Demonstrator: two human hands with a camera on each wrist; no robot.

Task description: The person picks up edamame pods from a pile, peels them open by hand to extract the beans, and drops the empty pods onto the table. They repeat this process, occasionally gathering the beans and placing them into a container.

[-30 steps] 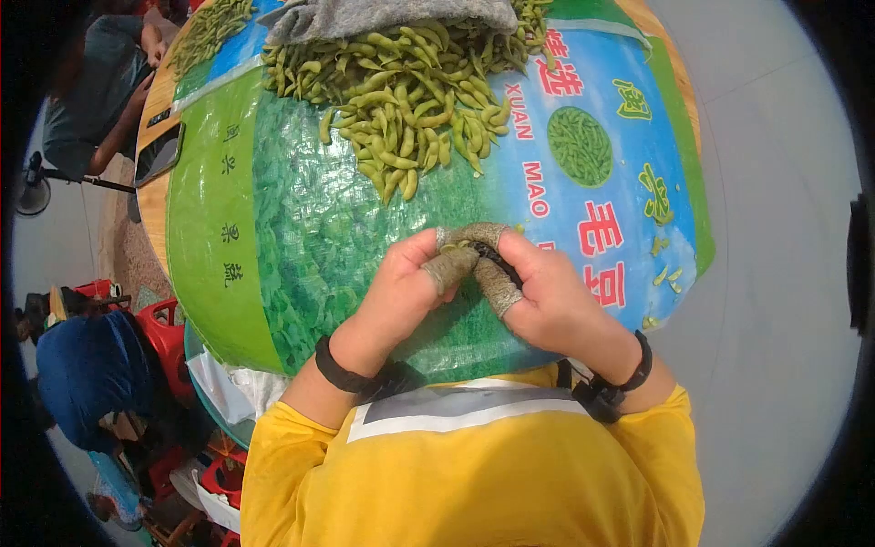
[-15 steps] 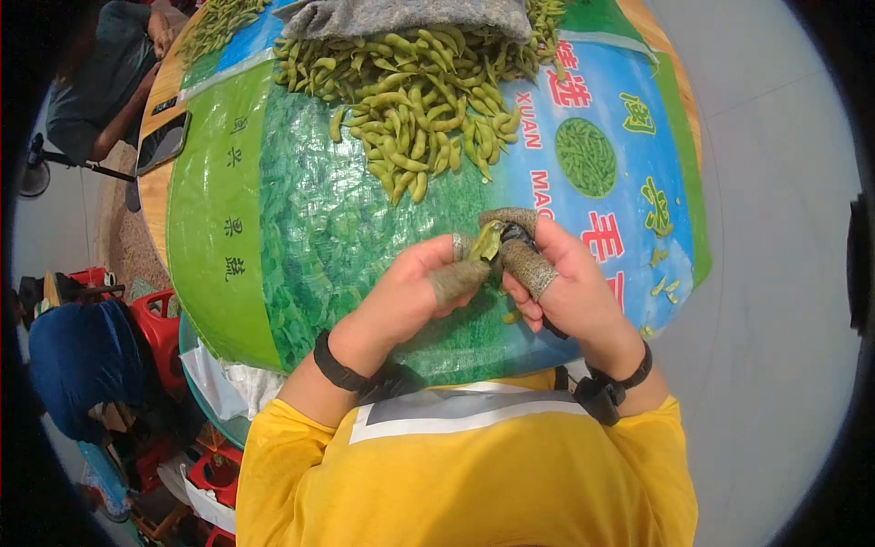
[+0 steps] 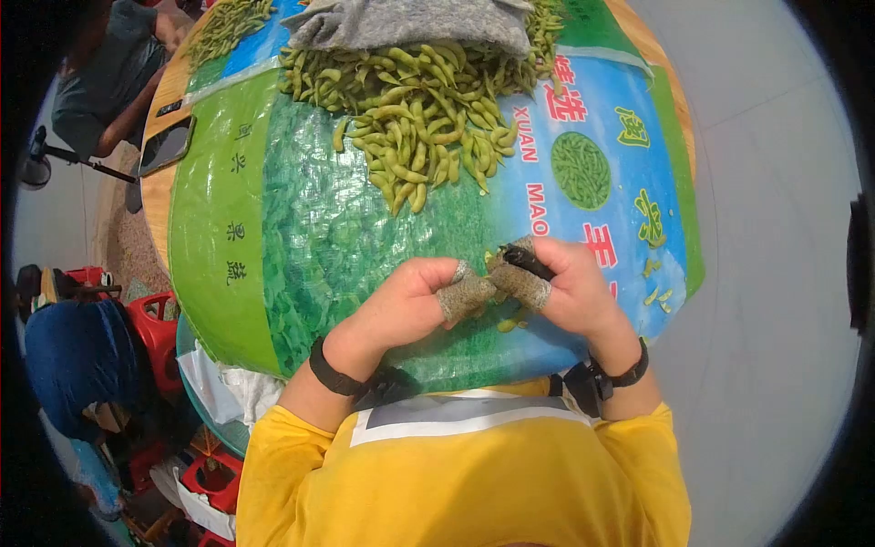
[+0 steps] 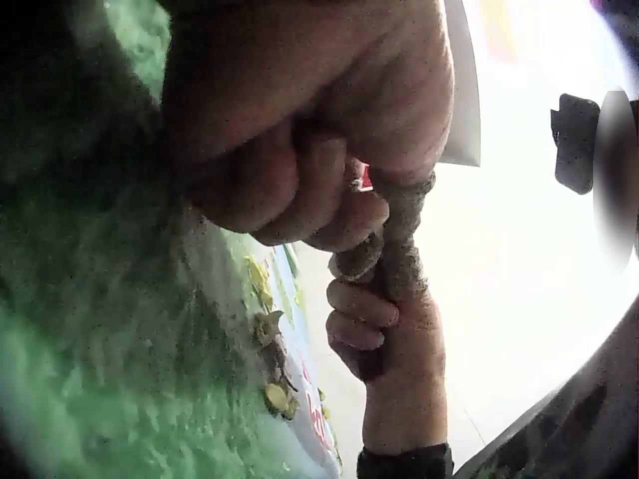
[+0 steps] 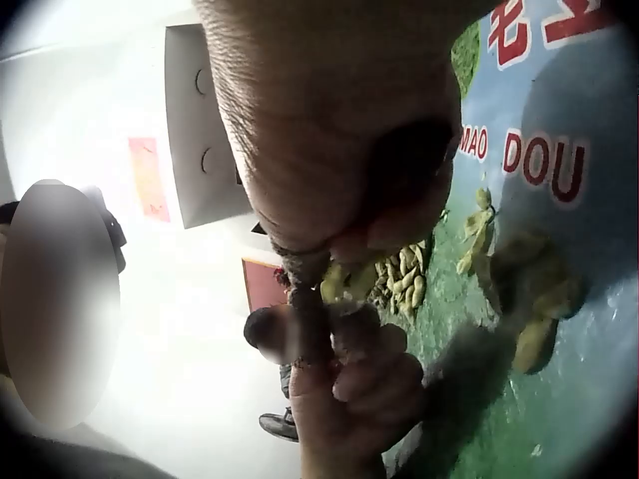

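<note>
Above the green-and-blue printed sheet [image 3: 337, 246], my two hands meet at their wrapped fingertips. Grey-brown fabric wraps cover the thumbs and index fingers of both. The left hand [image 3: 406, 301] pinches a green edamame pod [image 3: 492, 258] that is mostly hidden by the wrapped fingers. My right hand [image 3: 579, 283] grips a slim black tool [image 3: 530, 259] between wrapped thumb and index finger; I cannot tell its exact kind. Below the fingertips, loose pods [image 3: 510, 324] lie on the sheet. In the left wrist view, the left hand's other fingers [image 4: 290, 190] are curled in.
A large edamame heap [image 3: 419, 137] lies ahead, partly under a grey cloth [image 3: 410, 25]. Pod scraps [image 3: 654, 283] are at the right side. A phone [image 3: 167, 146] rests near the wooden table's left edge. Another person [image 3: 109, 82] sits far left. Red stools [image 3: 155, 328] stand below.
The hands drew slightly apart, showing an opened pod and the black tool, then closed together again a little farther right. Loose pods now show on the sheet beneath them.
</note>
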